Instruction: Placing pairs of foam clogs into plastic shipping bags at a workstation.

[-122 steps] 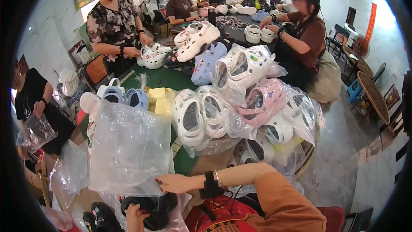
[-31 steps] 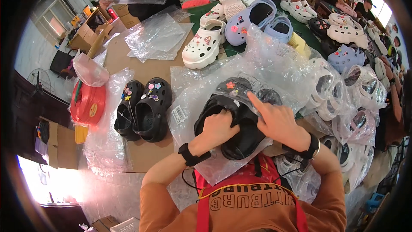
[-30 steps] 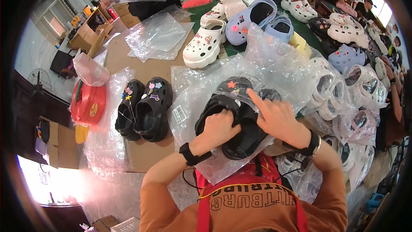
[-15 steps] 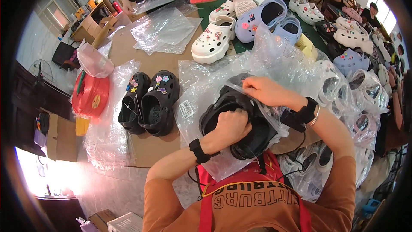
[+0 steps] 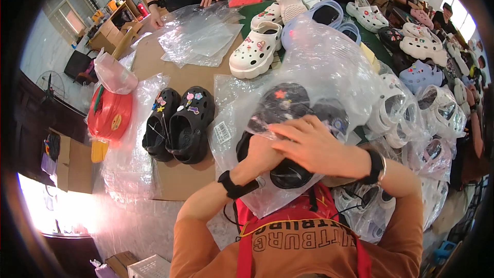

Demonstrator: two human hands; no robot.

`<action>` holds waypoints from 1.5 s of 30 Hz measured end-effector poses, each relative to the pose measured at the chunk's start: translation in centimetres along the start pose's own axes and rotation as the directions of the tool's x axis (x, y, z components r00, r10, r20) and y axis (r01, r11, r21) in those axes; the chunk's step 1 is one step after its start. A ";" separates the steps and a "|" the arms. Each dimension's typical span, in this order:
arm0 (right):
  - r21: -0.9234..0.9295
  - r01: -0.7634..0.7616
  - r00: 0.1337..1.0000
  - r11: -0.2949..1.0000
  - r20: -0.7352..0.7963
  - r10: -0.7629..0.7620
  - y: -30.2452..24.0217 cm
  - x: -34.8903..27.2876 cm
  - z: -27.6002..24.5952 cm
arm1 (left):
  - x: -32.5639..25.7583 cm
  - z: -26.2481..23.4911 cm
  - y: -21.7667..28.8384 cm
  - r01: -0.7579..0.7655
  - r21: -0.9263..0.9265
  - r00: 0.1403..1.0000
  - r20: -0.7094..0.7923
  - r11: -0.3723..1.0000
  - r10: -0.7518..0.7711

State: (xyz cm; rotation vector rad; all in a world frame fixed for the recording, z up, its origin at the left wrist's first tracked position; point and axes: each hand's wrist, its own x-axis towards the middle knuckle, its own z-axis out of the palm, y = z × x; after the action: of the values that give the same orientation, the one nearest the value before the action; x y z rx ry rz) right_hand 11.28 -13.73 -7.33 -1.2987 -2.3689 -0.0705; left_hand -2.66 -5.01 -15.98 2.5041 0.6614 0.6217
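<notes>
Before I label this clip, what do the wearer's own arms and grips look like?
Left grip and right grip: gloveless. Black left wristband and black right wristband; silvery bangle on the elbow side of the right one. Short orange-brown sleeves, no markings visible on them.

The left grip [image 5: 265, 154] sits at a pair of black clogs [image 5: 282, 105]; the right grip [image 5: 321, 148] lies across it, fingers extended. A clear plastic bag [image 5: 329, 64] covers the toes just ahead of both. Left of the grips — another black pair [image 5: 190, 123] on brown cardboard [image 5: 180, 181]; right of them — bagged white clogs [image 5: 393, 105].
</notes>
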 end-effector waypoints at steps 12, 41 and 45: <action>-0.015 -0.181 0.873 0.983 -0.463 0.154 0.0 -4.9 -1.2 | 1.7 -4.9 2.9 0.230 -0.573 0.891 -0.201 0.787 -0.407; 0.753 -0.596 0.578 0.279 0.161 0.800 2.4 -9.6 9.4 | 2.1 -0.4 -3.1 0.219 -0.024 0.973 -0.075 0.975 -0.220; 0.727 -0.604 0.591 0.325 0.135 0.795 2.3 -9.3 8.9 | -1.5 -3.8 -1.3 0.093 -0.082 0.994 -0.044 0.992 -0.097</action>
State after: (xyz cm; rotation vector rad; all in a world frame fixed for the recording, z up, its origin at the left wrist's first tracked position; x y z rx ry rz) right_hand 14.33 -17.61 -19.46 -1.6213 -1.1427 0.8455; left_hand -6.27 -3.57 -14.18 2.3755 0.7544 0.6621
